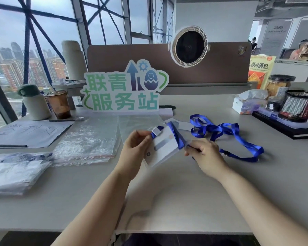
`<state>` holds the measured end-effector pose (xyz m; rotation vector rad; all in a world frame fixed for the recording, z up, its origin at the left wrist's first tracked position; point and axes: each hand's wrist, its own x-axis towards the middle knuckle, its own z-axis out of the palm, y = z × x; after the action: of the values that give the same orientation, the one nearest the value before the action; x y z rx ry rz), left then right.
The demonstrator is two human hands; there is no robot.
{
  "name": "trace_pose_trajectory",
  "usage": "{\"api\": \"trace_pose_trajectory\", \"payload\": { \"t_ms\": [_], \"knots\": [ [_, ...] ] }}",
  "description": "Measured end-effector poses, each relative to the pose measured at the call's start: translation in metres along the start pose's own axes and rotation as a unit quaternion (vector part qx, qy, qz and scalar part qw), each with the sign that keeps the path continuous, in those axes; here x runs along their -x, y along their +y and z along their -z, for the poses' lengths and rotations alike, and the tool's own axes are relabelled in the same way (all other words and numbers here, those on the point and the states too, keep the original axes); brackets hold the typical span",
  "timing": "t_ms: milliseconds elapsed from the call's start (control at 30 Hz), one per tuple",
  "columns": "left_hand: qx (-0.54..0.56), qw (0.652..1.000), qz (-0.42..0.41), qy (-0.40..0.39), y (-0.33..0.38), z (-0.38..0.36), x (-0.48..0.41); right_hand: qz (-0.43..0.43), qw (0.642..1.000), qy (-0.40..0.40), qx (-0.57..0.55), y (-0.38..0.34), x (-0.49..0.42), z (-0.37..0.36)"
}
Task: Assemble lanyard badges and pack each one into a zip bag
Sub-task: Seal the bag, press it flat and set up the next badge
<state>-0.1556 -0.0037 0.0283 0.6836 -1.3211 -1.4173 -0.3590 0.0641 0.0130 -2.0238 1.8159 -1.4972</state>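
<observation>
I'm sitting at a pale grey desk (pixel 167 201) by tall windows looking out over city towers. A green-lettered sign (pixel 124 89) is standing at the far side, with a round fan (pixel 189 44) clipped on the brown partition behind it. A stack of clear zip bags (pixel 86 141) is lying to my left, a coffee cup (pixel 59 104) and a bottle (pixel 35 102) beyond it.

I'm holding a white badge (pixel 164 148) just above the desk, tilted, its blue strap wrapping over it. My left hand (pixel 134 150) is pinching its left edge; my right hand (pixel 205 156) is gripping the right edge with fingers closed. Another blue lanyard (pixel 226 134) is lying loose to the right.
</observation>
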Motion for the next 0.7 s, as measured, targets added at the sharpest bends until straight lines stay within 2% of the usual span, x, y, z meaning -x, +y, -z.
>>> {"api": "trace_pose_trajectory", "payload": {
  "t_ms": [133, 233, 433, 567, 700],
  "knots": [
    [-0.103, 0.985, -0.041, 0.132, -0.003, -0.002, 0.0, 0.062, 0.988, -0.038, 0.133, -0.001, 0.006, -0.01],
    [-0.169, 0.971, -0.059, 0.16, -0.006, 0.001, -0.002, 0.121, 0.976, -0.033, 0.177, -0.007, 0.008, -0.011],
    [-0.259, 0.96, -0.069, 0.085, -0.015, -0.002, -0.003, 0.098, 0.99, 0.007, 0.099, -0.011, 0.006, -0.003],
    [-0.278, 0.954, -0.114, 0.005, -0.016, -0.005, 0.001, 0.016, 0.999, 0.024, 0.023, -0.012, 0.003, 0.0],
    [-0.263, 0.955, -0.11, -0.077, -0.013, -0.01, 0.008, 0.012, 0.999, 0.028, -0.016, -0.014, 0.001, 0.007]
  ]
}}
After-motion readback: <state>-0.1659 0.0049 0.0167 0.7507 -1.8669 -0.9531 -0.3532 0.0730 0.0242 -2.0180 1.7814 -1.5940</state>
